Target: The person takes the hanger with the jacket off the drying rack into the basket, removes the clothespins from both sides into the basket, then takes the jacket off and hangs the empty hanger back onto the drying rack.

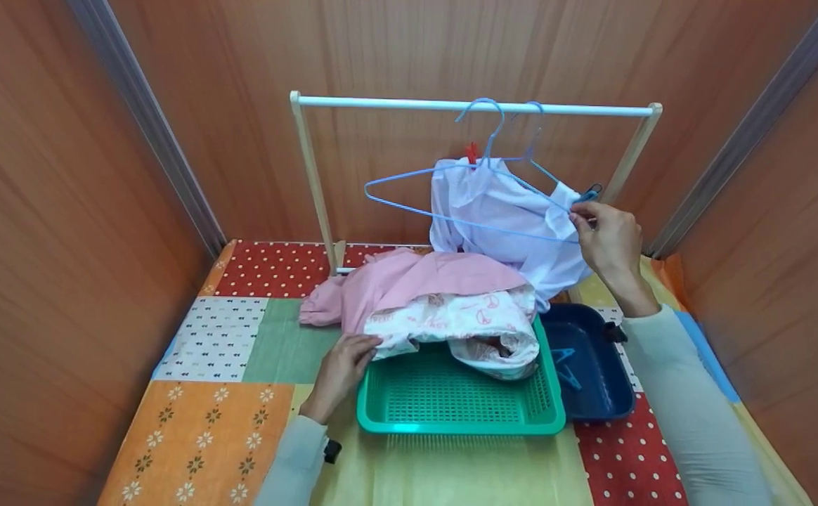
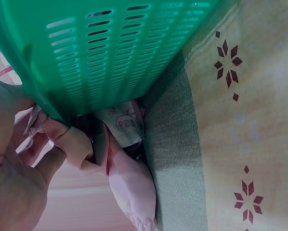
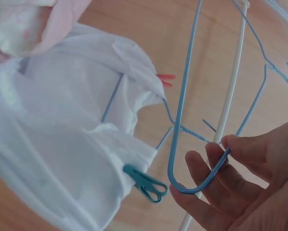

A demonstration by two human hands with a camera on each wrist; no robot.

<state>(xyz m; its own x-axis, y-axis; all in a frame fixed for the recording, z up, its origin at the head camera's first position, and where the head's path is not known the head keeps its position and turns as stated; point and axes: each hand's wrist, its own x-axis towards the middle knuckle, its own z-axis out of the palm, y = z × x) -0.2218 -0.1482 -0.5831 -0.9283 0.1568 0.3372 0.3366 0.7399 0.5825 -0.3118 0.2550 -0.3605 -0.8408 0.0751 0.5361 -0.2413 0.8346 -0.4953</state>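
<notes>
A pink garment [image 1: 409, 274] with its printed white inside showing lies across the back of a green basket [image 1: 462, 427]. At its front left edge my left hand [image 1: 342, 372] pinches the cloth, beside the basket's rim; the left wrist view shows thumb and fingers around the fabric [image 2: 74, 144]. My right hand [image 1: 611, 242] holds the right end of a blue hanger [image 3: 180, 106], which hooks over the rack's bar with nothing on it. Behind it a white garment [image 1: 465, 200] hangs on another hanger, with a red clothespin [image 1: 471, 153] and a teal clothespin [image 3: 144, 183] on it.
The white rack bar [image 1: 381, 103] runs across wooden posts [image 1: 314, 183] at the back. A dark blue tray [image 1: 602, 351] holding blue clothespins [image 1: 565, 369] stands right of the basket. Wooden panels [image 1: 43, 246] enclose the patchwork cloth [image 1: 205, 436].
</notes>
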